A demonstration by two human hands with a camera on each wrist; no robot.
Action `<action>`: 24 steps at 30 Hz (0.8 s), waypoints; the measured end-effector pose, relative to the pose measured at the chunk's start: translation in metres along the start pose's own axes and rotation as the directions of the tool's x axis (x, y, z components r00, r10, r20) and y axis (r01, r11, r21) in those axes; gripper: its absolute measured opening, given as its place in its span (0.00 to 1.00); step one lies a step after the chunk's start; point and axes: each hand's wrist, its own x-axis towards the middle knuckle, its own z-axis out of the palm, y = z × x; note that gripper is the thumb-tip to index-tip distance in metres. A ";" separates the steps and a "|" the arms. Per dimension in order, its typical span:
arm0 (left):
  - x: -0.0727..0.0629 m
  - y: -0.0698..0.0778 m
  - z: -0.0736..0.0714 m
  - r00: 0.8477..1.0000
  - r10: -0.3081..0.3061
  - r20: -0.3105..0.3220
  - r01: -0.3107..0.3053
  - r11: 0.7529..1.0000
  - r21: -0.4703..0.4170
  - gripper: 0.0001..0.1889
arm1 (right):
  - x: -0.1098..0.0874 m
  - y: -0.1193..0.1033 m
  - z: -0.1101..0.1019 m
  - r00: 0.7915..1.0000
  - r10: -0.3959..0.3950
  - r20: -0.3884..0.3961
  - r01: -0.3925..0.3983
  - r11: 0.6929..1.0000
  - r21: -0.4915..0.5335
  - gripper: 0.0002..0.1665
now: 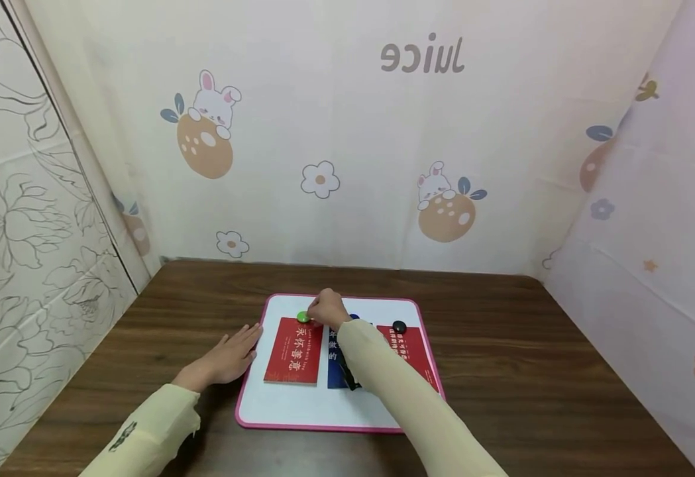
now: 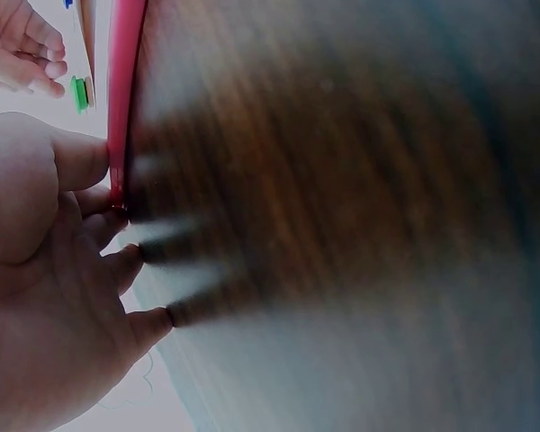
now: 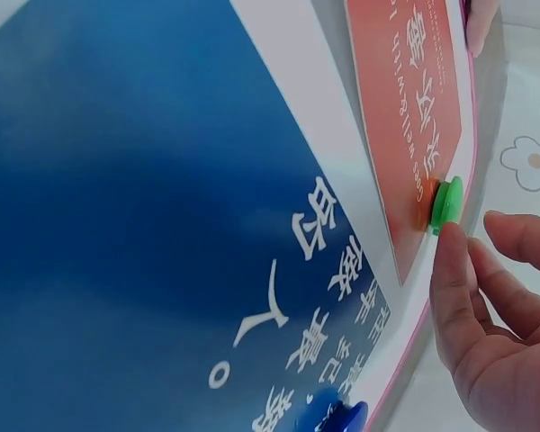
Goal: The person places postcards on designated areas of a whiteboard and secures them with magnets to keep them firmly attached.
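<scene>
A pink-framed whiteboard [image 1: 287, 407] lies on the table, bearing a red card [image 1: 292, 354], a blue card [image 1: 336, 376] and a second red card [image 1: 414, 350]. At the top of the left red card is a round green magnet [image 1: 303, 317] [image 3: 448, 205]. My right hand [image 1: 328, 309] [image 3: 499, 337] is beside this magnet, one fingertip right at its edge and the thumb apart from it. My left hand [image 1: 232, 356] [image 2: 49, 252] rests at the board's left edge, fingers extended, some against the pink frame [image 2: 124, 85]. The right forearm hides part of the blue card.
A black magnet [image 1: 399, 326] sits on the right red card, and a blue magnet [image 1: 354, 317] [image 3: 349, 418] at the blue card's top. The brown wooden table [image 1: 502, 371] extends around the board. A patterned curtain [image 1: 347, 132] hangs behind it.
</scene>
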 end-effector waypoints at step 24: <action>-0.004 0.004 -0.006 0.999 0.029 0.029 -0.028 0.999 -0.019 0.31 | -0.029 0.032 -0.058 0.997 -0.077 0.009 0.077 0.997 0.014 0.11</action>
